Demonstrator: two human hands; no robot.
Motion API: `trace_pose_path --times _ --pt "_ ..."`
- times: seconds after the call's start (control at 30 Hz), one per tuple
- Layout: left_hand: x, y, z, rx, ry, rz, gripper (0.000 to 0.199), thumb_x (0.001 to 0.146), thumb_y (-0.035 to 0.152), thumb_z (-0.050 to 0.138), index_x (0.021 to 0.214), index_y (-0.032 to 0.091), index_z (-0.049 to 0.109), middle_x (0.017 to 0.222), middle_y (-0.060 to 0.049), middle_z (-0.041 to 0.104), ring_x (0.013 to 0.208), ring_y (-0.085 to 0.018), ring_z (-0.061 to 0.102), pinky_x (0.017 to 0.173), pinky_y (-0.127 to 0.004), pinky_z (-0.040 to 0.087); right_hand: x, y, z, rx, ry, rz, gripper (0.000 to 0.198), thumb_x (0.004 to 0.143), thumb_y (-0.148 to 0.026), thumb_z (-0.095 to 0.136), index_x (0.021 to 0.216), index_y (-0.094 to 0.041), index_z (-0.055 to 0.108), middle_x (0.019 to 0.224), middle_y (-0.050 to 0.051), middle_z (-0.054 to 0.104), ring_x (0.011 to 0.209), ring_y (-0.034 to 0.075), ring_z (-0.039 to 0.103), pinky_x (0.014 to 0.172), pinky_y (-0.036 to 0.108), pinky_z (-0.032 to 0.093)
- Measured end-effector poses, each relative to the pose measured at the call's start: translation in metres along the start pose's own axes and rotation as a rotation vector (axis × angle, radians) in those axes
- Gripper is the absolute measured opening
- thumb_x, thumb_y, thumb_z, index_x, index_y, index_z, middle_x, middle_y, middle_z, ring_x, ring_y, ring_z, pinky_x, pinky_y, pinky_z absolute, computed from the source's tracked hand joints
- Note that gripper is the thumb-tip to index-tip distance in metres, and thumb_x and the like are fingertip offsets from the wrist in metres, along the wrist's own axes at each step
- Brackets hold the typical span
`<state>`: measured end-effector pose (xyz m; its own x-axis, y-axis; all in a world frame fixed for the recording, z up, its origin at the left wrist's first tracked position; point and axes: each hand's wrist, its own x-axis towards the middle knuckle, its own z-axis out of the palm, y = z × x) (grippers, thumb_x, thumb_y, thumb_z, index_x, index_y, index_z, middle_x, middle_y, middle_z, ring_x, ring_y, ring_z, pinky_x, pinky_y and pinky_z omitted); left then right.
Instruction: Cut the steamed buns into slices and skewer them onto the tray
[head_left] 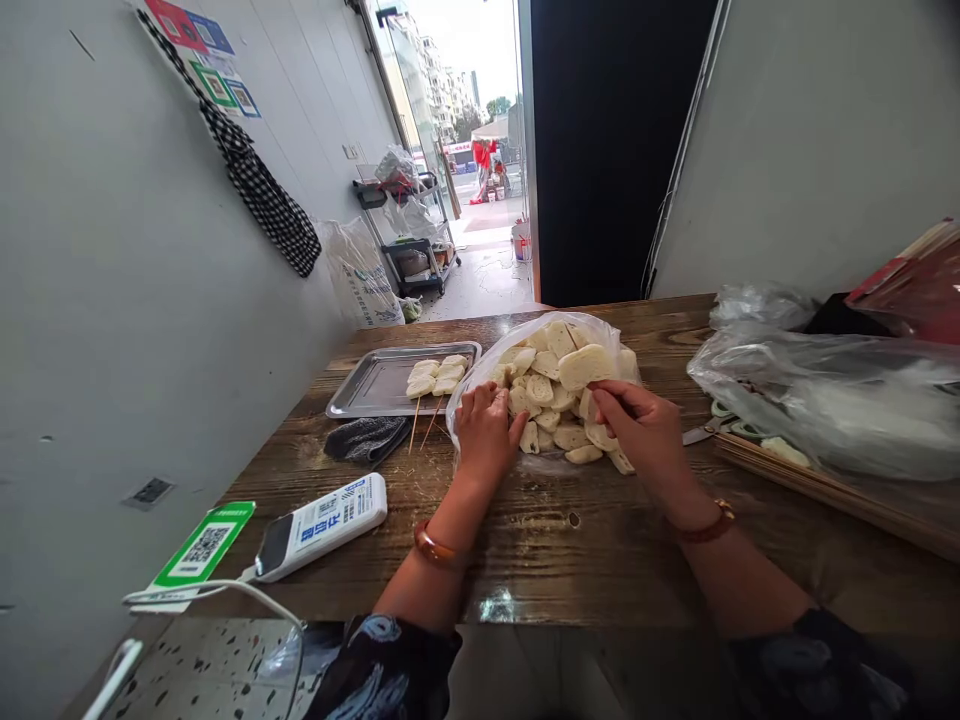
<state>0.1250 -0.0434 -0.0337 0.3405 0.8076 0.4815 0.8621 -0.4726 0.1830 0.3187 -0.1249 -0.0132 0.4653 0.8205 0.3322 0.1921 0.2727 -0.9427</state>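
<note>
A heap of pale, bread-like slices (541, 390) lies in and spills out of an open clear plastic bag (480, 365) on the wooden table. Between the thumb and fingers of my right hand (643, 432) is one oval slice (586, 367), raised at the heap's right side. My left hand (486, 425) rests over the bag's left edge, thumb apart from the slightly bent fingers, touching the bag and nearby slices. To its left, a metal tray (375, 385) carries skewered slices (436, 376), their wooden sticks poking over the near rim.
A dark cloth (367, 438) lies before the tray. Nearer are a white boxy device (322, 525) with a cable and a green QR card (202, 545). At right lie bundled wooden skewers (825, 490), a metal blade (699, 434) and plastic bags (817, 390).
</note>
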Motion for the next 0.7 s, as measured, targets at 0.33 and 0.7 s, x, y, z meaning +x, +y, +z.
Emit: trace_pose_path --times 0.33,0.7 --pt "-0.005 0.000 0.003 -0.627 -0.019 -0.084 0.020 0.079 0.024 0.069 0.098 0.021 0.066 0.093 -0.004 0.070 0.090 -0.021 0.063 0.086 -0.036 0.049 0.001 0.001 0.000 -0.040 -0.034 -0.053 0.030 0.086 -0.041 0.066 0.095 -0.017 0.081 0.058 -0.001 0.067 0.048 0.012 0.053 0.049 0.024 0.042" --pt "0.000 -0.011 -0.040 -1.802 -0.039 -0.606 0.063 0.063 0.030 0.091 0.120 0.021 0.065 0.092 -0.001 0.070 0.066 -0.012 0.068 0.053 -0.019 0.049 -0.013 -0.006 0.002 -0.163 -0.344 -0.097 0.025 0.085 -0.038 0.066 0.092 -0.021 0.083 0.068 0.003 0.076 0.054 0.017 0.066 0.052 0.027 0.053"
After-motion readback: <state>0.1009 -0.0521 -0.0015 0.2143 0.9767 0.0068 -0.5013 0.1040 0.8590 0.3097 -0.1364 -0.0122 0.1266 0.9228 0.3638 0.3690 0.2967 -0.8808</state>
